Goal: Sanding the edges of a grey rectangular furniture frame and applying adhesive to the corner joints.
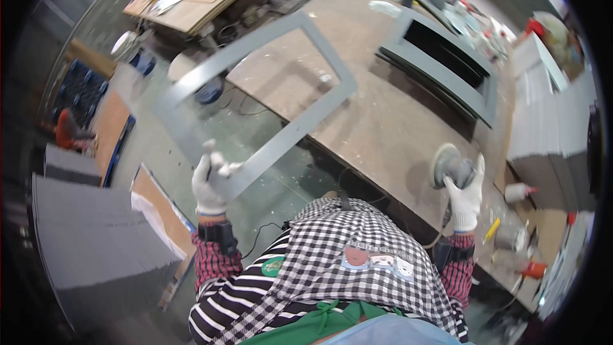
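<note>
Above the left hand (211,182), its grip holds the grey frame (255,96).

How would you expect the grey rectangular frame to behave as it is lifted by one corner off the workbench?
The grey frame probably stays stiff: its rails look straight though the left hand grips only one corner. It seems fairly light, held single-handed. Overhanging the workbench, it may swing or twist.
</note>
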Demonstrator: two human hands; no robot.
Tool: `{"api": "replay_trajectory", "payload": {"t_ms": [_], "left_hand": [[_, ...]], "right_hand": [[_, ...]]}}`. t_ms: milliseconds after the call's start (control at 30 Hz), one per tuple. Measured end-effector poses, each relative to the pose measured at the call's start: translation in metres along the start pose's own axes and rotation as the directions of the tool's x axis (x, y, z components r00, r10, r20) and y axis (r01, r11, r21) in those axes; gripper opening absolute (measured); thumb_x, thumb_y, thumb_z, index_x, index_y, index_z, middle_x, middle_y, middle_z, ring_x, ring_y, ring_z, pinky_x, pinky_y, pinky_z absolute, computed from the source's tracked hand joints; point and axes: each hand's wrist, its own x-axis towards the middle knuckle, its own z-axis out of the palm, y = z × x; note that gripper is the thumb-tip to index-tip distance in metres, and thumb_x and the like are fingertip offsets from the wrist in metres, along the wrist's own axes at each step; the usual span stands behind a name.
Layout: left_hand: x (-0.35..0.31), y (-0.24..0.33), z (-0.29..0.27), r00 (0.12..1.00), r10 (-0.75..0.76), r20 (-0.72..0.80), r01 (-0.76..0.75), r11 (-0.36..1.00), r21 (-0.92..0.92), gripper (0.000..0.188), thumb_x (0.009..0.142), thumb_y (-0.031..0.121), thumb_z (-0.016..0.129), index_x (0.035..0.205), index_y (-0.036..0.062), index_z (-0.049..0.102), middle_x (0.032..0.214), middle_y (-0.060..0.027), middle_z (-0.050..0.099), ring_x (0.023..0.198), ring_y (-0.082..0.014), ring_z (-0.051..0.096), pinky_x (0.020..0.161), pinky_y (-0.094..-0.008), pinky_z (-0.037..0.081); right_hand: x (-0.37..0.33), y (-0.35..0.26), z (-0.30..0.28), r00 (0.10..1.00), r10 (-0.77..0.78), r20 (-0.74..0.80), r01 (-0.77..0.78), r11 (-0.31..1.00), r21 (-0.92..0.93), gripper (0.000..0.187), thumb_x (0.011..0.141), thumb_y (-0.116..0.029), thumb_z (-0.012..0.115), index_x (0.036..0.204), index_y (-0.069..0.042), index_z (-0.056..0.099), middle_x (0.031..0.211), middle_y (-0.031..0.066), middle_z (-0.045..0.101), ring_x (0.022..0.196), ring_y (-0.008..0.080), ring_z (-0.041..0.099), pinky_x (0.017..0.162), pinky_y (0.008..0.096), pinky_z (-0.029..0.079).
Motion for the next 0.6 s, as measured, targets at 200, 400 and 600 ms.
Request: {"api": "replay_trajectory", "payload": {"t_ms": [200,400,600], "left_hand": [[-0.034,-0.059,-0.095,0.96,-0.278,-0.026,0.27,0.948,-0.17,0.036,0.103,0.021,0.049,0.137,0.0084,0.05,0.083,0.0008,0.058,0.069,-0.0149,0.06,0.088,-0.0535,0.054],[-0.03,-0.142,-0.043,0.84,-0.542,-0.016,0.532,0.829,-0.17,0.035,0.102,0.021,0.051,0.134,0.0085,0.05,0.082,-0.0004,0.058,0.07,-0.0165,0.061,0.09,-0.0535,0.053],[-0.015,-0.203,0.008,0.668,-0.717,-0.201,0.729,0.684,-0.015,0.023,0.1,0.019,0.06,0.12,0.0102,0.054,0.073,-0.0013,0.057,0.063,-0.018,0.058,0.097,-0.0525,0.05]], "right_hand": [[-0.019,-0.031,-0.007,0.998,-0.011,0.059,0.017,0.995,-0.094,0.097,0.073,-0.016,0.084,0.154,-0.009,0.032,0.144,0.0176,0.05,0.128,0.0316,0.056,0.105,0.0379,0.047],[-0.04,-0.033,0.017,0.962,-0.211,0.174,0.246,0.946,-0.209,0.085,0.072,-0.026,0.083,0.147,-0.017,0.044,0.123,0.0144,0.059,0.106,0.0333,0.066,0.09,0.0408,0.055],[-0.054,-0.082,0.049,0.8,-0.078,0.595,0.299,0.912,-0.282,0.058,0.079,-0.028,0.076,0.135,-0.031,0.057,0.119,0.0155,0.058,0.09,0.0381,0.068,0.081,0.0438,0.057]]}}
